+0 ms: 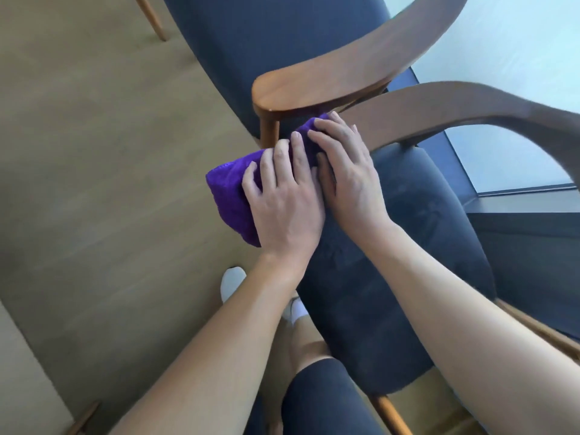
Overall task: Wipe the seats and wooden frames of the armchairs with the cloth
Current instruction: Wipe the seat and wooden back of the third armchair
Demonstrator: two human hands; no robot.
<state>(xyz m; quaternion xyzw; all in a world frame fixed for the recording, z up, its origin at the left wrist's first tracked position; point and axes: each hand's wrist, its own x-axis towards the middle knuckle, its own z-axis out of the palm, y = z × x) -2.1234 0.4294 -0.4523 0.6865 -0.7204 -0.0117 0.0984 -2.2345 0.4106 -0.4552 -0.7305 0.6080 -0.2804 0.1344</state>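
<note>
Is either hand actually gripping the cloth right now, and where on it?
Neither clearly grips it. The left hand lies on the middle of the cloth, fingers spread; the right hand presses its far end.

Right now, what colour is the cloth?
The cloth is purple, seen best in the head view.

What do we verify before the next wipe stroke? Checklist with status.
1. Both hands on cloth: ok, left hand and right hand lie flat on it.
2. Cloth on near armrest: ok, it seems to drape the front end.
3. Right fingers clear of far armrest: cannot tell, the tips sit just under it.
4. Seat free of loose things: ok where visible.
5. Wood under cloth clean: cannot tell, hidden.
</note>
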